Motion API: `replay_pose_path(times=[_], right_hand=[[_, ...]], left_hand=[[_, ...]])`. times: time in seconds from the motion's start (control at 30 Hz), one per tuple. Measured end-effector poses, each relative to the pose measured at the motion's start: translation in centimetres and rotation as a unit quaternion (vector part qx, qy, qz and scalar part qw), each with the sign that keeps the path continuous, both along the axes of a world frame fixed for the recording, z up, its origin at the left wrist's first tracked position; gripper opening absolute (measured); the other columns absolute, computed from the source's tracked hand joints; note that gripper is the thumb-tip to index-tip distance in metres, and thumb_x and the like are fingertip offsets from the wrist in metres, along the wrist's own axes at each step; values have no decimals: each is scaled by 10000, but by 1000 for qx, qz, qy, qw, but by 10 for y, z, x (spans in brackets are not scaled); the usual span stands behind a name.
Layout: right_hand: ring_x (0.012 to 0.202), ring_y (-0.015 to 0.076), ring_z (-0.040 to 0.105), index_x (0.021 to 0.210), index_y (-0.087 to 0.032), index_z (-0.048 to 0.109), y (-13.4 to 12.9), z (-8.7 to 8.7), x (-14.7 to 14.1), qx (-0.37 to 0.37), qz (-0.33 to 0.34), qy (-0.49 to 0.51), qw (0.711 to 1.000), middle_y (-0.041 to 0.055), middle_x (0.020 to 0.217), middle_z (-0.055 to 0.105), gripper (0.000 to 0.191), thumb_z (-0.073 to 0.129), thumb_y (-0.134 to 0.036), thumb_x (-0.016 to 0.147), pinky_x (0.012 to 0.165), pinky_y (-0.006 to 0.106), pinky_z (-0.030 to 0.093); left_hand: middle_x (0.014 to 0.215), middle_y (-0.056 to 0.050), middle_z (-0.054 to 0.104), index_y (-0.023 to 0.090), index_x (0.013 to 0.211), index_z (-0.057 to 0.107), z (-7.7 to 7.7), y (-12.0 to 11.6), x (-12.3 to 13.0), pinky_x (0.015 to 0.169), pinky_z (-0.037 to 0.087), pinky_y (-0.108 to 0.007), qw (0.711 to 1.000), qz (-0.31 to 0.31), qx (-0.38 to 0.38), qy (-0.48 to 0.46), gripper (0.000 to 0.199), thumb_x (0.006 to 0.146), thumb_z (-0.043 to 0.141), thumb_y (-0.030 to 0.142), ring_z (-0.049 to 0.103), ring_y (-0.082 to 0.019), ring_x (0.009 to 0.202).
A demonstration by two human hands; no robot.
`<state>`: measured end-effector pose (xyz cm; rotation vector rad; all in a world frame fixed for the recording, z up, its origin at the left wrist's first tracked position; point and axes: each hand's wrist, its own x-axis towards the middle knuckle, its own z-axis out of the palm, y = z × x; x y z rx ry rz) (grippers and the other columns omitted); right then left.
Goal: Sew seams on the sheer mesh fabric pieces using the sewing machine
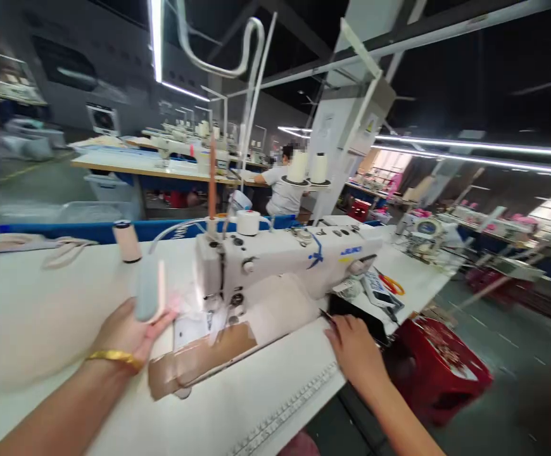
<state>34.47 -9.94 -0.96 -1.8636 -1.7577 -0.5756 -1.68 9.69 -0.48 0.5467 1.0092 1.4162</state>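
My left hand, with a gold bracelet at the wrist, is closed around a blurred grey-blue oblong piece with a pale pink edge, left of the needle. A white sewing machine stands in front of me. Off-white fabric lies under its arm, behind a brown plate at the needle area. My right hand rests at the table's right front, fingers closed on a small dark pointed tool; its kind is unclear.
A peach thread spool stands at the back left, near fabric strips. Orange-handled scissors lie right of the machine. A red stool stands on the floor at right. Beyond, a person in white sits among other machines.
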Motion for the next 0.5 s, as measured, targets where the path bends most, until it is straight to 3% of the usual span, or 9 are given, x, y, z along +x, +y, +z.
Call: replay_pose_path(times=[0.1, 0.17, 0.27, 0.33, 0.43, 0.5], right_hand=[[670, 275, 574, 825, -238, 599, -10, -18, 13, 25, 12, 34, 999, 89, 727, 598, 456, 316, -464, 1103, 636, 392, 465], [651, 282, 602, 833, -255, 592, -10, -27, 2, 14, 33, 93, 995, 90, 725, 619, 461, 333, -536, 1091, 612, 392, 478], [577, 238, 609, 940, -280, 584, -5, -27, -48, -61, 81, 216, 971, 23, 680, 614, 400, 306, -512, 1112, 562, 327, 473], [551, 206, 599, 967, -283, 559, 4, -18, -95, -128, 161, 264, 942, -20, 649, 588, 357, 306, -482, 1121, 552, 285, 456], [621, 190, 627, 977, -267, 540, 29, 0, -159, -181, 256, 225, 923, -27, 735, 639, 208, 472, -443, 1063, 569, 254, 437], [664, 203, 641, 878, -248, 492, 49, 8, -188, -174, 228, 160, 944, -6, 763, 661, 192, 476, -341, 1046, 577, 258, 393]], left_hand=[[739, -38, 711, 153, 830, 628, 8, -12, 6, 594, 679, -246, 1000, 15, -20, 11, 169, 772, 692, 9, 735, -163, 682], [704, -35, 693, 145, 797, 609, 10, -15, 6, 647, 680, -283, 999, 25, -31, 12, 150, 808, 673, 9, 727, -160, 673], [721, -23, 684, 144, 792, 587, 13, -22, 5, 680, 661, -293, 999, 34, -40, 9, 160, 880, 650, 26, 723, -151, 696], [769, -7, 683, 137, 834, 601, 14, -27, 6, 674, 643, -284, 999, 32, -42, 8, 129, 938, 655, 82, 706, -136, 703], [789, 15, 670, 140, 865, 607, 16, -32, 8, 669, 625, -279, 999, 30, -40, 10, 124, 974, 661, 159, 682, -122, 692], [751, 17, 664, 155, 833, 587, 16, -33, 9, 683, 629, -293, 999, 30, -31, 12, 137, 950, 658, 147, 672, -116, 656]])
